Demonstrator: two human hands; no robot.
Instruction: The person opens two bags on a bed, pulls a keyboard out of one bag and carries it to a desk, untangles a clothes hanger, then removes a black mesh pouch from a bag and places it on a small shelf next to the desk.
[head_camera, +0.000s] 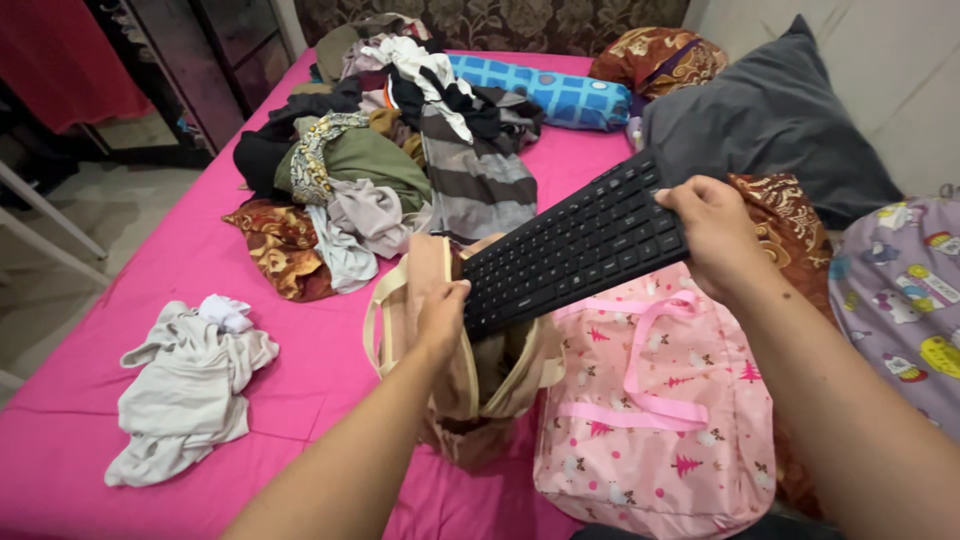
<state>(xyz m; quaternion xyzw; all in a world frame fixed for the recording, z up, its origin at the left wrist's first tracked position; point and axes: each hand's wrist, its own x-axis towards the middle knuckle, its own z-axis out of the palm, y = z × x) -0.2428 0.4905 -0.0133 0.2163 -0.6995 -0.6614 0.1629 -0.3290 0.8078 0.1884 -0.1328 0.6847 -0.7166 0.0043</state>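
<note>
right hand (712, 232) clamped on the upper right end of a flat black plastic computer keyboard (575, 245), fingers curled over its far edge, thumb side toward the keys. keyboard tilted, high at the right, low at the left, lower left end sunk in the open mouth of a tan cloth tote bag with cream straps (470, 385). left hand (440, 318) closed on the near rim of that tote bag, just beside the keyboard's lower corner, pulling the opening wide. tote bag standing on a bright pink bedsheet (150, 260), leaning against a pink zip bag printed with small trees and animals, tied with a pink ribbon (660, 420), just to its right. beyond the bags, a heap of mixed clothes (390, 150), brown batik, olive, grey stripes, black and white pieces tangled together. to the left, well apart from the hands, a crumpled pale grey garment (185, 385) lying alone on the sheet. at the head of the bed, a blue checked bolster (555, 92), a brown patterned cushion (655, 58) and a dark grey pillow (770, 125) propped against the wall. at the right edge, a lilac cartoon-print pillow (900, 290). tiled floor (90, 210) past the left side of the bed.
</note>
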